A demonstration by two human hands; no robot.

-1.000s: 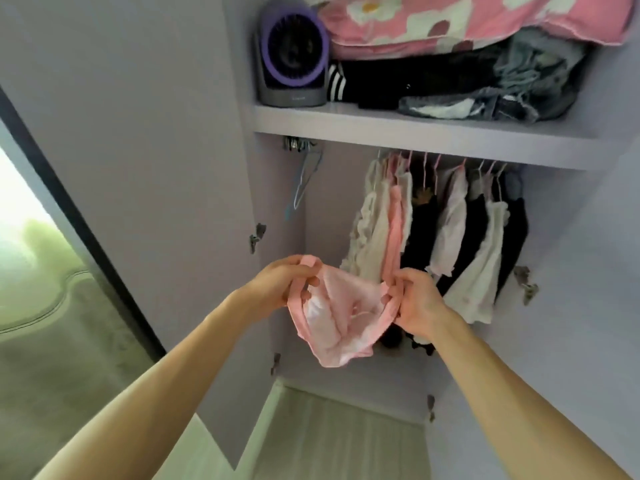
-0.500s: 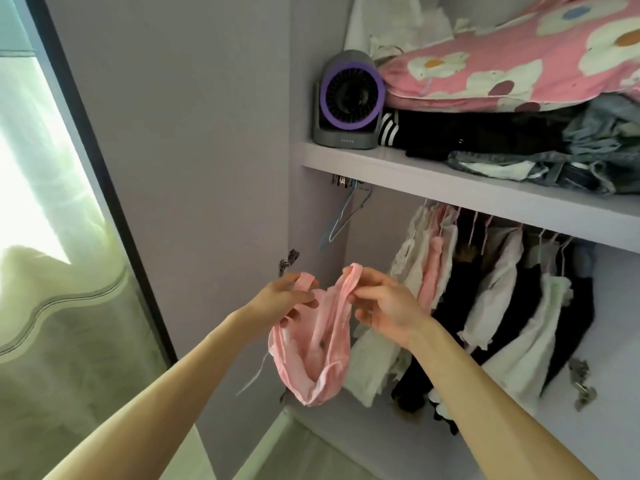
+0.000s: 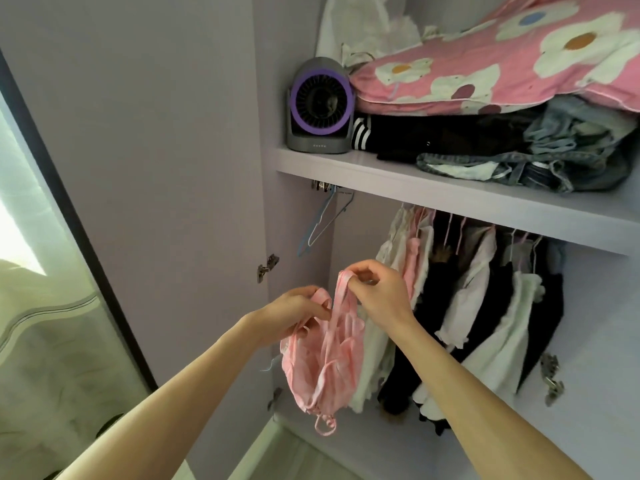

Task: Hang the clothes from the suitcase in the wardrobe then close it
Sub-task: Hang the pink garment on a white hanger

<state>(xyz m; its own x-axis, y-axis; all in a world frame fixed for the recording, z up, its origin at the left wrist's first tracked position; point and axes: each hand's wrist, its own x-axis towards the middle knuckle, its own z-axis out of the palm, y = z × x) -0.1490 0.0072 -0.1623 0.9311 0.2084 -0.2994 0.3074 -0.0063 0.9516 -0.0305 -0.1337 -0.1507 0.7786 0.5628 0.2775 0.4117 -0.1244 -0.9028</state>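
A small pink garment (image 3: 323, 368) with thin straps hangs between both my hands in front of the open wardrobe. My left hand (image 3: 298, 313) pinches one strap at its upper left. My right hand (image 3: 377, 292) pinches the other strap, lifted slightly higher. An empty blue wire hanger (image 3: 323, 223) hangs from the left end of the rail under the shelf. Several white, pink and black clothes (image 3: 485, 306) hang on the rail to the right. The suitcase is out of view.
The lilac wardrobe door (image 3: 156, 168) stands open on the left, its hinge (image 3: 267, 268) at the edge. On the shelf (image 3: 398, 176) sit a grey and purple fan (image 3: 320, 107), folded dark clothes and a pink flowered pillow (image 3: 502, 60). A window is at far left.
My hands have come closer together and risen, folding the pink garment so its straps meet. The view has tilted up, showing more of the shelf.
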